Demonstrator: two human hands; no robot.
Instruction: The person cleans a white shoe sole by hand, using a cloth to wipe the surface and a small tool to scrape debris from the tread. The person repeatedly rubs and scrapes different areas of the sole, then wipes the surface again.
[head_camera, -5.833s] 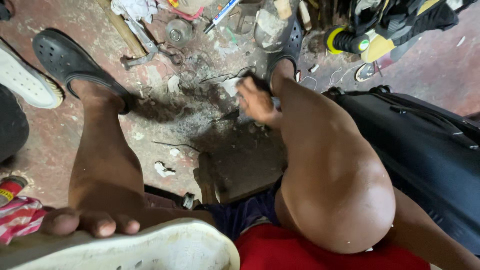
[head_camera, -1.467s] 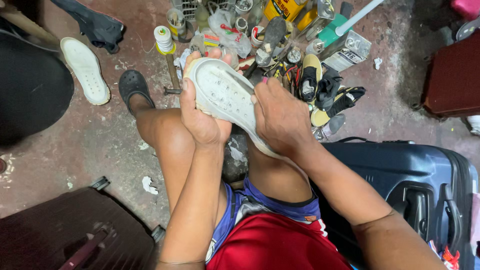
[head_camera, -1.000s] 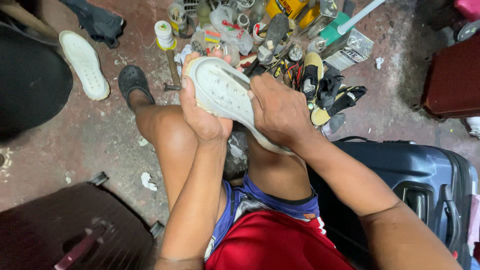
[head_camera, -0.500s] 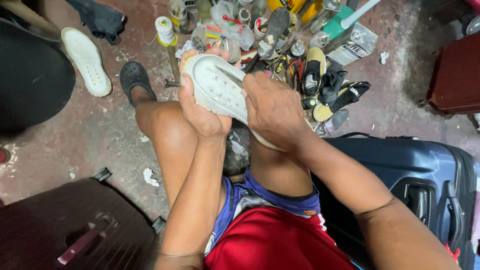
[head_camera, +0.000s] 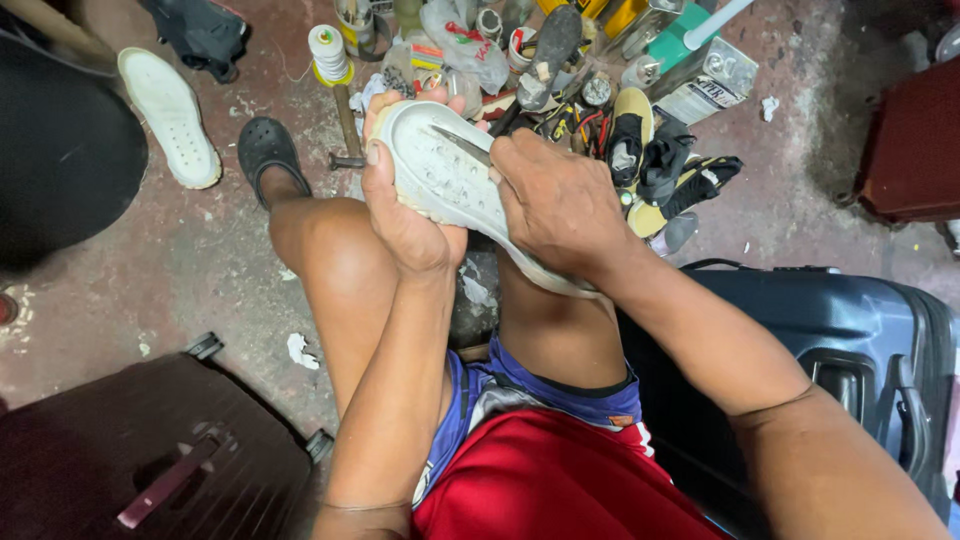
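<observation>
A white shoe (head_camera: 440, 180) is held sole-up above my knees. My left hand (head_camera: 405, 215) grips its edge from the left, fingers curled over the toe end. My right hand (head_camera: 560, 205) rests on the sole and is shut on a thin metal blade (head_camera: 462, 147) whose tip lies against the sole. The heel end of the shoe is hidden under my right hand.
A second white shoe (head_camera: 170, 115) lies on the floor at upper left. A spool of thread (head_camera: 328, 52), a hammer (head_camera: 346, 125), cans and several shoes clutter the far floor. A dark blue suitcase (head_camera: 850, 340) stands right, a maroon suitcase (head_camera: 150, 460) lower left.
Earlier my right hand reached down to the dirty floor with the shoe low at my lap. Now both hands hold the shoe sole-up, and my right hand has shifted slightly along the sole.
</observation>
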